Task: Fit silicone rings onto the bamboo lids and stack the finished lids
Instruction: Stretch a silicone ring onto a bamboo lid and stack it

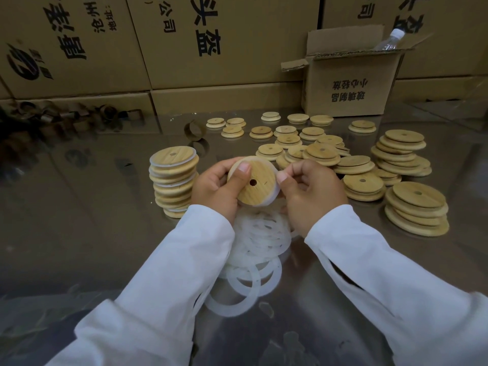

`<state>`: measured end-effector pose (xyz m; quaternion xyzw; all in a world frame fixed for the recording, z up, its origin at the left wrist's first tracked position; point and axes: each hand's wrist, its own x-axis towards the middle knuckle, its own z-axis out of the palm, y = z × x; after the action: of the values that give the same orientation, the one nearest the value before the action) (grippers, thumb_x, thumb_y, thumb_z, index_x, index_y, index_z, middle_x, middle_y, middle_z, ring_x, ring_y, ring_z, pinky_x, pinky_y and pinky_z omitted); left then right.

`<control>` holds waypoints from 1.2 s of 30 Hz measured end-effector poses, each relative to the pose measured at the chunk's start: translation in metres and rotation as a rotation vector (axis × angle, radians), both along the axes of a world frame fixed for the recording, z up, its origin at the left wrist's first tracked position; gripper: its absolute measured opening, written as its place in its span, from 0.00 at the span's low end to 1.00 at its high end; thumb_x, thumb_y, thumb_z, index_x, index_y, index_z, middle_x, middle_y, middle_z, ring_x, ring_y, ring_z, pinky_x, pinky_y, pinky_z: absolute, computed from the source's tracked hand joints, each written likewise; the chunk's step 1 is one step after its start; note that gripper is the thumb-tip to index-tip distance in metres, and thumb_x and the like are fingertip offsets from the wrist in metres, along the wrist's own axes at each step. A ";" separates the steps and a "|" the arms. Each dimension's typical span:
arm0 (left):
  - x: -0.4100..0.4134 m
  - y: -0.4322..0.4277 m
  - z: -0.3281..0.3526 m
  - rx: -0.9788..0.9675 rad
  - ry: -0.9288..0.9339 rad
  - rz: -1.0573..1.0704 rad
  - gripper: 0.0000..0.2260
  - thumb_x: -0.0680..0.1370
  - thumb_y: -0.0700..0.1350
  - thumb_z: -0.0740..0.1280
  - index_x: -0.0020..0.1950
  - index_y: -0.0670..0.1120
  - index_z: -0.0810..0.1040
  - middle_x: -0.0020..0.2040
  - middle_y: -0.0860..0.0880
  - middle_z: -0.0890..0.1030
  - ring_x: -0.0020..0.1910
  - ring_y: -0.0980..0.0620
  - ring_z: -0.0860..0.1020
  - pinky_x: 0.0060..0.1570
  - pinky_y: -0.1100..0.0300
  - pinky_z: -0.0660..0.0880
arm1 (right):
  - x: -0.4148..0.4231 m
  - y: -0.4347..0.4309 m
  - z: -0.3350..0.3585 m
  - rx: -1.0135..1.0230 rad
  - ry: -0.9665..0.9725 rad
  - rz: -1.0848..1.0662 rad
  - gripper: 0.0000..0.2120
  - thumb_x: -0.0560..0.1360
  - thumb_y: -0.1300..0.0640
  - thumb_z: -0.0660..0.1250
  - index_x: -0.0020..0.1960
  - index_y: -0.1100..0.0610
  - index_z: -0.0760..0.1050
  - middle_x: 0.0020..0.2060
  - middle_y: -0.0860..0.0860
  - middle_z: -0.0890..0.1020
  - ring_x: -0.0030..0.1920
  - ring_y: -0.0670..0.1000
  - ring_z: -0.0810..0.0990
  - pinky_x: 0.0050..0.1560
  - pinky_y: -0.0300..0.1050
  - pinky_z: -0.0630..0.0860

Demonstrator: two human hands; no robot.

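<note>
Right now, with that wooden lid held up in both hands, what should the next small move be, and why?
Probably the right hand should work the silicone ring round the rest of the bamboo lid while the left hand steadies it. The ring shows only along the lid's lower right edge, pinched there, so it seems not fully seated yet.

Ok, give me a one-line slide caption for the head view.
The left hand holds a lid, the right hand fits its ring, above the ring pile; finished stack left, bare lids right.
</note>
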<state>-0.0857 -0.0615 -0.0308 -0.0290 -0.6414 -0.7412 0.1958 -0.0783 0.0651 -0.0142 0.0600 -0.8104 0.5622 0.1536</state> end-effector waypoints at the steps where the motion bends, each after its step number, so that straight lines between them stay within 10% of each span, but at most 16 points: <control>1: 0.000 0.000 0.000 -0.008 0.004 0.008 0.07 0.76 0.40 0.65 0.44 0.49 0.81 0.38 0.52 0.84 0.44 0.51 0.81 0.51 0.48 0.77 | 0.000 0.000 0.001 -0.032 -0.006 0.014 0.10 0.75 0.57 0.65 0.36 0.48 0.71 0.37 0.47 0.79 0.41 0.48 0.79 0.49 0.53 0.79; 15: 0.001 0.000 0.004 0.075 0.004 0.039 0.04 0.76 0.40 0.64 0.45 0.45 0.79 0.34 0.53 0.83 0.38 0.54 0.81 0.47 0.50 0.78 | -0.001 -0.005 -0.003 -0.395 -0.188 0.081 0.08 0.72 0.58 0.69 0.35 0.51 0.78 0.33 0.48 0.83 0.41 0.50 0.83 0.50 0.50 0.79; 28: 0.003 -0.001 0.004 -0.047 0.081 0.080 0.09 0.65 0.48 0.71 0.43 0.49 0.77 0.39 0.48 0.83 0.43 0.45 0.81 0.48 0.42 0.77 | 0.001 -0.004 -0.008 -0.368 -0.179 0.063 0.07 0.72 0.57 0.70 0.36 0.50 0.79 0.30 0.48 0.83 0.35 0.47 0.83 0.44 0.46 0.80; 36: 0.002 -0.005 0.004 0.041 0.058 -0.019 0.08 0.68 0.44 0.69 0.45 0.46 0.77 0.36 0.52 0.84 0.39 0.53 0.82 0.44 0.55 0.78 | 0.001 -0.003 -0.004 -0.337 -0.193 0.088 0.08 0.71 0.58 0.71 0.34 0.51 0.77 0.29 0.48 0.83 0.35 0.48 0.84 0.43 0.47 0.80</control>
<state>-0.0835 -0.0664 -0.0270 -0.0523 -0.6197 -0.7550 0.2079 -0.0776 0.0622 -0.0186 0.0145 -0.7125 0.6991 0.0581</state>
